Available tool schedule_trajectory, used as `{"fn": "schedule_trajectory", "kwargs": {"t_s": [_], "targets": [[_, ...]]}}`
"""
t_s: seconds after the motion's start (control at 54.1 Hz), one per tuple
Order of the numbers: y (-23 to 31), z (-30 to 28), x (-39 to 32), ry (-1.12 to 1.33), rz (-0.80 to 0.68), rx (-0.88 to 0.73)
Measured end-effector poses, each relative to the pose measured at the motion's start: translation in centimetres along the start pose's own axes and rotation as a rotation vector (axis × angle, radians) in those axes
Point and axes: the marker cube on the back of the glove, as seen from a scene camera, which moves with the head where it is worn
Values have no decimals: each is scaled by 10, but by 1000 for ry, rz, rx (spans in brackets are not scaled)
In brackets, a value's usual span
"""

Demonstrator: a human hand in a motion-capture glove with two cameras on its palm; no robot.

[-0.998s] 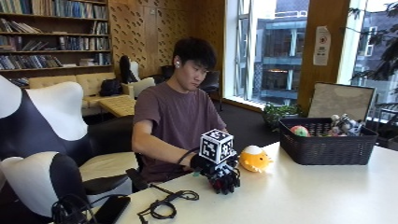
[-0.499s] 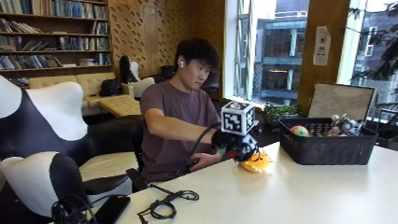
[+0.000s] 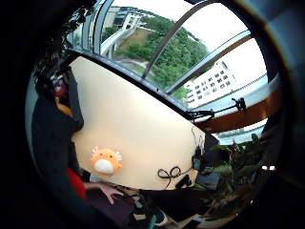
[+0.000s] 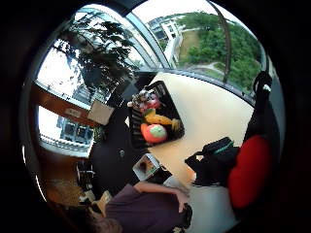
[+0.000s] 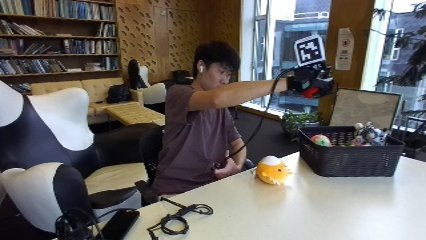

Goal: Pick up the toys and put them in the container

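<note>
Red shows between the gloved fingers: in the outside view the right hand [image 5: 311, 82] is raised high, above and just short of the black basket [image 5: 349, 159], fingers curled round a small red toy [image 5: 311, 92]. The basket stands near the table's far edge by the window and already holds several toys, a round red-and-green one [image 5: 321, 140] among them. One orange plush [image 5: 273, 170] sits on the table [image 5: 319, 210] just beside the basket's near wall, untouched. A coil of black cable [image 5: 178, 220] lies toward the near edge.

Little finger side palm view now: looking down from well above, the orange plush [image 3: 106, 160] lies alone on the pale tabletop [image 3: 138, 129], with the cable [image 3: 172, 174] nearby.

Thumb side: the red toy [image 4: 250, 171] bulges close against the palm, and the basket [image 4: 138, 133] lies below with its toys showing.

By my reading, most of the job is done; this red one needs dropping in, then the orange plush is left.
</note>
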Motion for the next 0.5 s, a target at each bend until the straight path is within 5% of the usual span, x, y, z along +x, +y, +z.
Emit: {"fn": "schedule_trajectory", "kwargs": {"t_s": [0.185, 0.277, 0.499], "targets": [[-56, 33, -106, 11, -53, -5], [-79, 57, -141, 32, 36, -25], [-109, 120, -215, -43, -73, -96]]}}
